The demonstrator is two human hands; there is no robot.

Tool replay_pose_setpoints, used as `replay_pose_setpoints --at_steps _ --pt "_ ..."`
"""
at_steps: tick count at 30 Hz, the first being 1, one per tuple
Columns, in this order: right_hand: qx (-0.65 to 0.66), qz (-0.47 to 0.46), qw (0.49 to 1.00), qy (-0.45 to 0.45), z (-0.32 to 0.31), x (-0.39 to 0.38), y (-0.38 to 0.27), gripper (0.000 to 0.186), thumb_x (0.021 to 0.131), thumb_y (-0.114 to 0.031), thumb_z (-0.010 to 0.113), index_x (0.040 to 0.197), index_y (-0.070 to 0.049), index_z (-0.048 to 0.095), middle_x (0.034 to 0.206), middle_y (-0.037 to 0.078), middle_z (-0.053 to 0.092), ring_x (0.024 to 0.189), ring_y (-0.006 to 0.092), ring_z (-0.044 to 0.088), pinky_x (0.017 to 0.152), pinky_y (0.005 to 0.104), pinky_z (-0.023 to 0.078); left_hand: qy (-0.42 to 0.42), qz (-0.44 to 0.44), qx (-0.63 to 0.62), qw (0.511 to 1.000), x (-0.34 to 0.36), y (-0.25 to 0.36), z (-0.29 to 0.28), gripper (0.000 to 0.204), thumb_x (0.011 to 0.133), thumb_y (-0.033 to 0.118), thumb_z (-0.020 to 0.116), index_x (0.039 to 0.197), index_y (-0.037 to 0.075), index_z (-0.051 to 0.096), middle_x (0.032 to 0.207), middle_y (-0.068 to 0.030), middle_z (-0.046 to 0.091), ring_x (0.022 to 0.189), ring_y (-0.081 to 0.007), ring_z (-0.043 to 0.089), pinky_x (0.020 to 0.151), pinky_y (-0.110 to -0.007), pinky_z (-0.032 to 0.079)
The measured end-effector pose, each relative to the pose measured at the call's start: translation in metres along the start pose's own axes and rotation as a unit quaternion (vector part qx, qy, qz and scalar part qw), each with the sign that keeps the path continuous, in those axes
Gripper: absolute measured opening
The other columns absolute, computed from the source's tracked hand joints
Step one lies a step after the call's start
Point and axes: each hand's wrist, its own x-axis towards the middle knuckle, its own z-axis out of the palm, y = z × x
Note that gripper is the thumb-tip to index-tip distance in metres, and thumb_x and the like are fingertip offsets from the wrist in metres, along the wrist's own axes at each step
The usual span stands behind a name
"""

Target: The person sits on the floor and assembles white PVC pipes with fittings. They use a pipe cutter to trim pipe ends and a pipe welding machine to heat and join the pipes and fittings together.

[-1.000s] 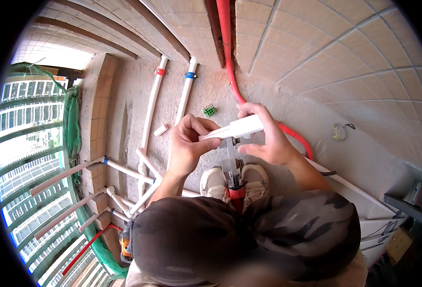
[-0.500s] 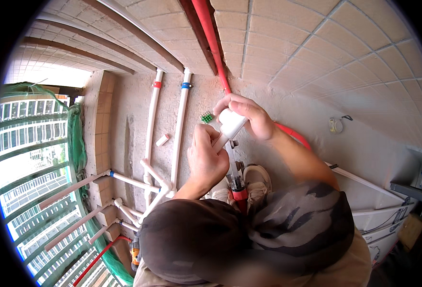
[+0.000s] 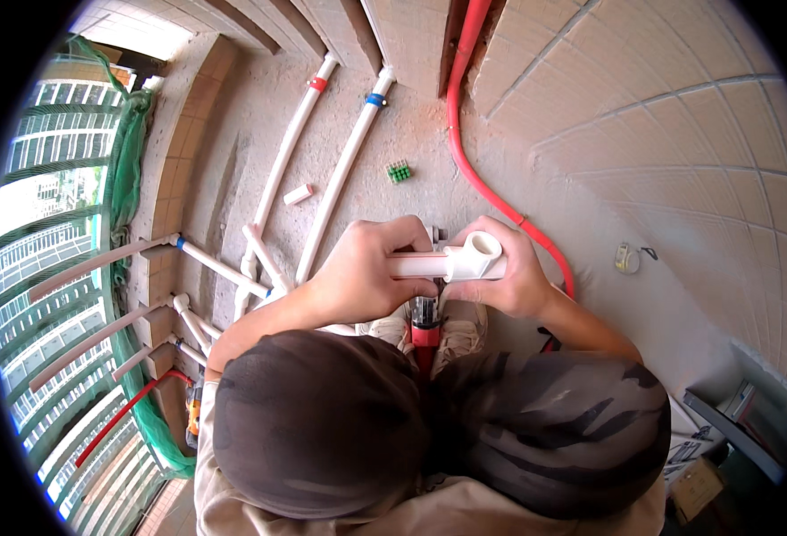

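Observation:
In front of my knees, my left hand [image 3: 358,268] is closed around a short white plastic pipe [image 3: 418,265]. My right hand [image 3: 520,272] grips a white tee fitting [image 3: 478,257] at the pipe's right end, with the tee's round side opening facing up. Pipe and tee meet in one line, lying level from left to right. Below them, between my shoes, is a red-handled tool [image 3: 425,336] with a metal head, which looks like a pipe-fusion heater. My hands and the pipe partly cover its head.
White pipes [image 3: 344,170] run along the floor to the wall at the left. A small white pipe piece [image 3: 299,194] and a green cluster of small parts [image 3: 399,171] lie beyond my hands. A red conduit [image 3: 491,198] curves along the right. A tape roll [image 3: 627,258] lies further right.
The pipe and tee have turned from a slant to level, and the tee's opening now shows. Both hands have come nearer my knees, and the view has shifted.

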Motion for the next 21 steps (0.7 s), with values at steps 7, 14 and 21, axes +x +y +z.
replay_pose_setpoints --at_steps 7,14,21 --pt "-0.046 -0.056 0.997 0.033 0.016 -0.034 -0.001 0.045 0.077 -0.014 0.09 0.107 -0.002 0.059 0.09 0.011 0.073 0.083 0.0157 0.072 0.072 0.0328 0.055 0.0 0.233 0.086 0.969 -0.002 -0.007 0.014 0.025 0.063 0.002 0.077 0.079 0.007 0.059 0.069 -0.0111 0.059 0.063 -0.0369 0.062 0.054 -0.046 0.048" --pt "-0.059 -0.088 0.994 0.038 0.017 -0.031 -0.003 0.045 0.078 -0.013 0.09 0.108 -0.002 0.059 0.089 0.012 0.073 0.081 0.0172 0.073 0.07 0.0333 0.056 -0.003 0.291 0.134 0.947 0.002 -0.008 0.009 0.027 0.058 0.002 0.075 0.082 0.006 0.061 0.069 -0.0095 0.058 0.061 -0.0341 0.06 0.052 -0.044 0.047" --pt "-0.087 -0.14 0.986 0.036 0.015 -0.027 0.0 0.046 0.077 -0.012 0.09 0.109 -0.001 0.059 0.085 0.013 0.07 0.076 0.0224 0.072 0.065 0.0348 0.055 0.024 0.34 0.158 0.927 0.004 -0.011 0.008 0.03 0.058 0.002 0.074 0.086 0.004 0.064 0.071 -0.009 0.058 0.059 -0.0321 0.059 0.052 -0.043 0.047"
